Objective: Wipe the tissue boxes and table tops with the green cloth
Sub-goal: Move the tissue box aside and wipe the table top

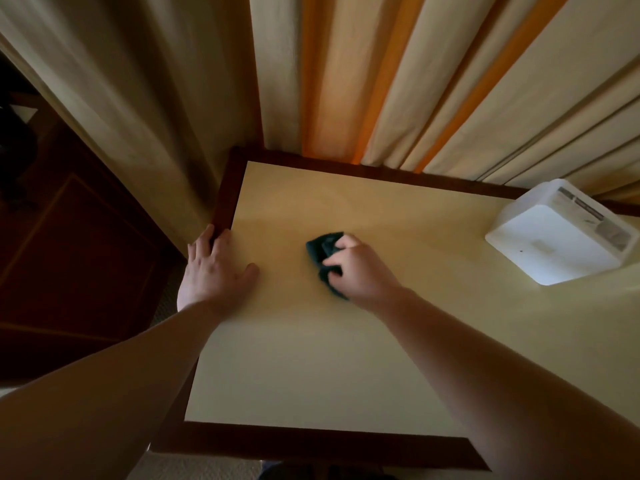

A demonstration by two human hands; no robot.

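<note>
The table top [311,358] is pale yellow with a dark wooden border. My right hand [360,268] grips a bunched dark green cloth [320,252] and holds it down on the table's middle. My left hand [214,268] rests flat with straight fingers on the table's left edge, fingertips over the dark border. A white tissue box [557,240] sits on the table at the far right, apart from both hands.
Beige and orange curtains [381,81] hang right behind the table's far edge. A dark wooden cabinet [69,254] stands to the left of the table. Carpet shows below the table's near edge.
</note>
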